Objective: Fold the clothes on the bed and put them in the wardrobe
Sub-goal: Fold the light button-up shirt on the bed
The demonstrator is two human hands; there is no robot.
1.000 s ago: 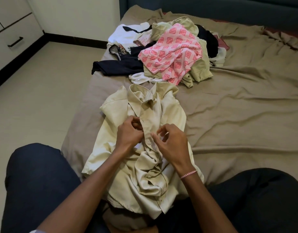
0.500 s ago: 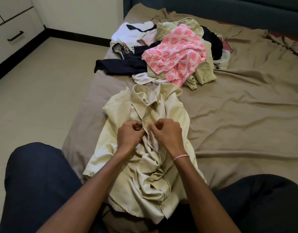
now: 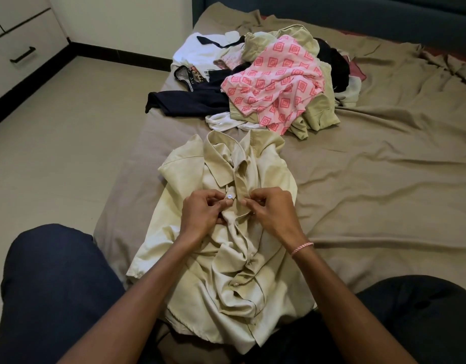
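The grip of the left hand is a tight pinch: thumb and forefinger nip the edge of the pale cream collared shirt right at a small round white button. The right hand pinches the facing strip of the shirt front just beside it, its fingers curled onto the cloth. The shirt lies front-up on the wrinkled tan bed sheet, collar away from the person, and its lower half is bunched between the knees of the dark blue trousers. The step in hand looks like fastening that button before folding. The main risk is mismatching, because the front below the hands is so rumpled that the two strips cannot be lined up by eye. A button could go into the wrong hole and leave the shirt skewed once folded. The button is small and could also slip out of the pinch, and tugging the strips together may drag more creases into the chest. The hem sits close to the near edge of the bed and could slide off if the knees shift. Farther up the bed the unfolded heap waits, with a pink diamond-patterned garment on top. A navy blue garment in it reaches the bed's side edge and might drop to the floor if jostled.
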